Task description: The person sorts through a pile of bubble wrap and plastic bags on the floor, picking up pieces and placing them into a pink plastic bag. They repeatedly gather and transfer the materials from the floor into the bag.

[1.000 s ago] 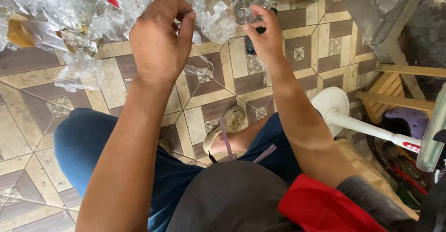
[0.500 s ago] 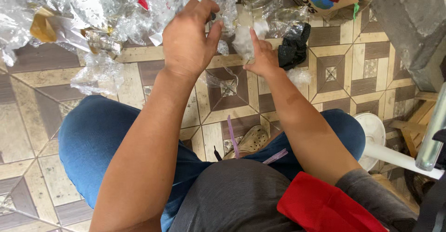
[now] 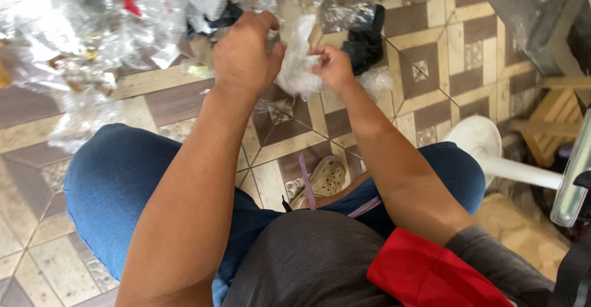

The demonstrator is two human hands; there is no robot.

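I am seated with my knees in blue jeans spread over a patterned tile floor. Between both hands I hold a crumpled piece of clear plastic wrap (image 3: 298, 61). My left hand (image 3: 245, 53) pinches its upper left side with the fingers curled. On the opposite edge my right hand (image 3: 333, 67) grips it, knuckles facing me. The plastic hangs above the floor, just in front of a large heap of clear plastic scraps (image 3: 92, 30).
A black crumpled item (image 3: 364, 43) lies on the tiles beyond my right hand. A white fan base and pole (image 3: 486, 153) stand at the right, beside a wooden frame (image 3: 551, 122). A beige sandal (image 3: 325, 178) shows between my knees.
Both hands have pulled back from the heap toward me and come together on the plastic piece. The view has tilted so the heap sits higher in the frame.
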